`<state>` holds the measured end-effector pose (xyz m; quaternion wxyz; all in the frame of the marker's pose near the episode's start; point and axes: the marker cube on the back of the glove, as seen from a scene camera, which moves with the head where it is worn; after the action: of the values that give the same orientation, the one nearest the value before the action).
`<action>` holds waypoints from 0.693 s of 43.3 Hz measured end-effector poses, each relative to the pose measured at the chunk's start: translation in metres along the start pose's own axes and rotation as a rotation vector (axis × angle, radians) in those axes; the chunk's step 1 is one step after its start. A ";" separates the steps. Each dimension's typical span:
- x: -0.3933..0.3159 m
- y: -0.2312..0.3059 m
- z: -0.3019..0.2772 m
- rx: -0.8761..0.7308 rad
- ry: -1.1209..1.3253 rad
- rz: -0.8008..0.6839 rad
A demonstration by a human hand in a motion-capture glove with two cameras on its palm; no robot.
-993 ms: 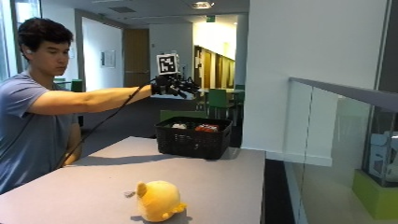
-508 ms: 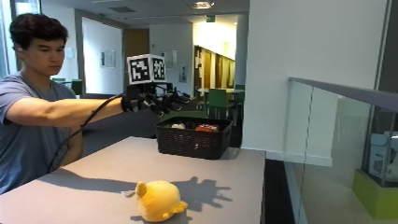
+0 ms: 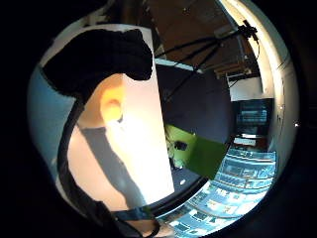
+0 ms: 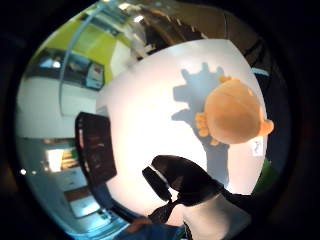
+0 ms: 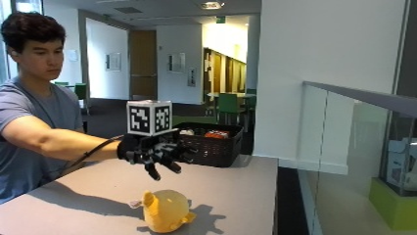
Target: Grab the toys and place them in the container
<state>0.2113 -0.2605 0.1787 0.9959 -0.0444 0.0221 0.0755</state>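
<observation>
A yellow plush toy [image 5: 167, 210] lies on the grey table [image 5: 78, 196] near its front edge. My gloved right hand [image 5: 155, 153] hovers above and just behind the toy, fingers spread and pointing down, holding nothing. The black mesh container [image 5: 210, 143] stands at the table's far end with a red toy [image 5: 216, 133] and other items inside. In the thumb side palm view the plush toy [image 4: 234, 112] lies on the table with the hand's shadow beside it, and the container [image 4: 95, 147] shows farther off. The little finger side palm view catches part of the toy [image 3: 110, 105] under a gloved fingertip [image 3: 99, 54].
A glass railing [image 5: 345, 142] runs along the table's right side. The table's right edge [image 5: 273, 196] drops to a dark floor. Green chairs [image 5: 228, 105] stand in the room behind the container.
My hand has come back from over the container toward the front of the table and dropped lower, now hanging over the yellow toy. The toy has not moved.
</observation>
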 end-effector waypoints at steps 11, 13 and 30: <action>0.010 -0.011 0.062 -0.085 0.011 0.004; 0.012 -0.012 0.073 -0.109 0.027 0.009; 0.018 -0.010 0.120 -0.172 0.139 0.062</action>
<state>0.2352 -0.2563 0.2980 0.9817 -0.1340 0.0858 0.1045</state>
